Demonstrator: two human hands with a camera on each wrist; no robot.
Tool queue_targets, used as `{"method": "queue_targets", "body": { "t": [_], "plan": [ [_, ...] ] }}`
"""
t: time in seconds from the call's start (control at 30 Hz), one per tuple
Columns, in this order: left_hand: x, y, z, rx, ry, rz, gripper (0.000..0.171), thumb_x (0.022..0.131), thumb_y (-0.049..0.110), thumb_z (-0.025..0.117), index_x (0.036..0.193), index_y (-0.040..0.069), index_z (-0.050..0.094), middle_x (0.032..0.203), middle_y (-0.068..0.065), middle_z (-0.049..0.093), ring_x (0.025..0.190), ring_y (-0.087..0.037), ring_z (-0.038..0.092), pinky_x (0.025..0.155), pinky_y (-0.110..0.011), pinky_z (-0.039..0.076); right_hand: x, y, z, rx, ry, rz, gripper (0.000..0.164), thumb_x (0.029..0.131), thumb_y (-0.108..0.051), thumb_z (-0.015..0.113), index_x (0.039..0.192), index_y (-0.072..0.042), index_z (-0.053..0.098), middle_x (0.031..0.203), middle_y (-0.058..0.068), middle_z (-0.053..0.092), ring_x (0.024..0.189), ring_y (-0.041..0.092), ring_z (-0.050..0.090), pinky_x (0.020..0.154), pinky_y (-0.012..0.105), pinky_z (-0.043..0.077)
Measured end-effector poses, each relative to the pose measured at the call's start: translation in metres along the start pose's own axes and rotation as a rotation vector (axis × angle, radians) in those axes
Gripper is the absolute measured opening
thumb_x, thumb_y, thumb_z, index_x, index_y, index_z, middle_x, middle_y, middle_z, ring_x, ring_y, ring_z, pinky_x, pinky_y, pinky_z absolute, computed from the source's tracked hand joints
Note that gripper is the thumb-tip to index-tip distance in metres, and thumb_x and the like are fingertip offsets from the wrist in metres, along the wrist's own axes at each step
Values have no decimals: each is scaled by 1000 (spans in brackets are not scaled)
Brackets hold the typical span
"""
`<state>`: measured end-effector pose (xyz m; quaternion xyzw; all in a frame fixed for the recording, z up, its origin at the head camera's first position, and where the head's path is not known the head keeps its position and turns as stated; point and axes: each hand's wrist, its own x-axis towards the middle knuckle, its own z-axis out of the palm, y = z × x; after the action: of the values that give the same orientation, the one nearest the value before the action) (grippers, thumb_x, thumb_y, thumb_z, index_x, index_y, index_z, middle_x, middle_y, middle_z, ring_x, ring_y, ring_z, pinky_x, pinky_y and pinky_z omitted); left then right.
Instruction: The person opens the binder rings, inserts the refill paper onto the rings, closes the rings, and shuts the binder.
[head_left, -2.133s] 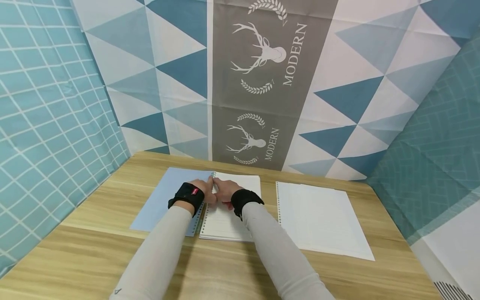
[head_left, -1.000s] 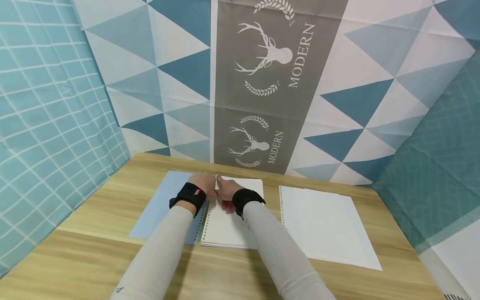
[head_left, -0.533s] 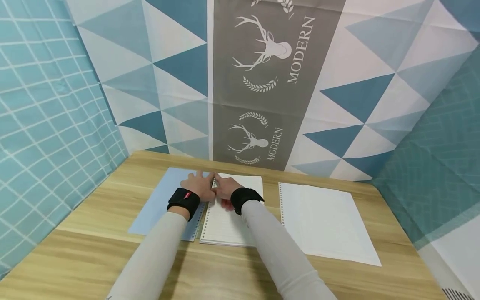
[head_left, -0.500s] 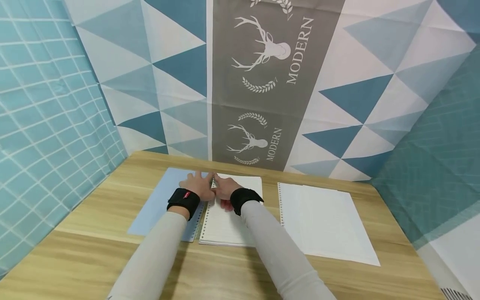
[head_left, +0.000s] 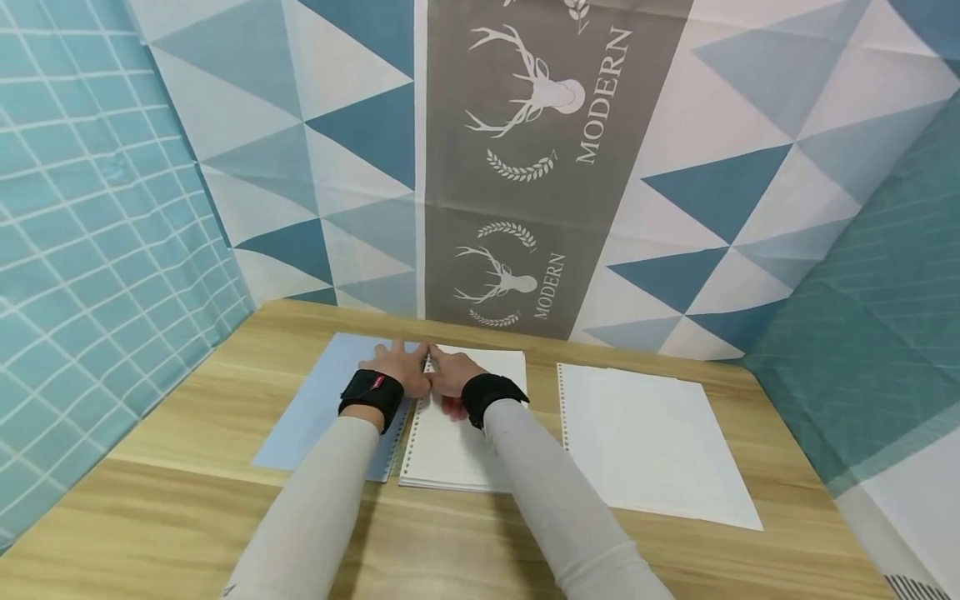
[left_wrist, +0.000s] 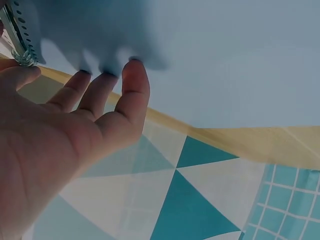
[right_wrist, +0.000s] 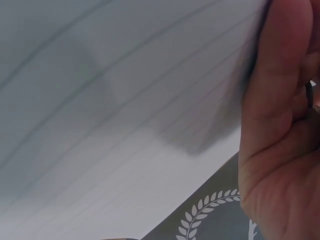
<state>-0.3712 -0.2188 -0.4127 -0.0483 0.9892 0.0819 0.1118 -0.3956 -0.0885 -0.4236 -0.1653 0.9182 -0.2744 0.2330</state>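
Observation:
A loose-leaf notebook lies open, its blue cover (head_left: 303, 433) on the left and a stack of lined, punched pages (head_left: 450, 467) on the right. Both hands meet over the far end of its spine. My left hand (head_left: 397, 368) spreads over the cover, fingertips resting on it, forefinger and thumb reaching the spine. In the left wrist view, that forefinger touches a metal binder ring (left_wrist: 24, 57). From the page side, my right hand (head_left: 453, 375) brings forefinger and thumb to the rings, its other fingers curled over the pages. Much of the ring contact is hidden.
A separate set of punched white sheets (head_left: 652, 442) lies to the right on the wooden table (head_left: 187, 517). Patterned cloth (head_left: 360, 242) hangs behind the table's far edge, with tile-patterned cloth (head_left: 97, 250) along the left.
My left hand was bunched at the spine a second ago; its fingers have since spread over the blue cover. The right hand stays at the rings. The head view has shifted slightly.

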Motion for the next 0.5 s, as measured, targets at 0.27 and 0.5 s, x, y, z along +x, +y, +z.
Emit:
{"method": "queue_targets", "body": {
  "t": [0.27,0.5],
  "plan": [
    [4,1,1,32,3,8,74,96,43,58,162,33,26,161,-20,29,135,-47,40,101,-72,42,1,0,-1,27,9,5,71,106,-41,49,164,-37,8,50,7,59,35,17,51,36,31,45],
    [-4,0,-1,26,11,20,74,97,46,56,163,30,25,163,-20,28,140,-48,37,103,-73,39,3,2,5,62,27,31,71,106,-42,50,164,-36,10,48,6,58,34,16,51,35,31,45]
  ]
}}
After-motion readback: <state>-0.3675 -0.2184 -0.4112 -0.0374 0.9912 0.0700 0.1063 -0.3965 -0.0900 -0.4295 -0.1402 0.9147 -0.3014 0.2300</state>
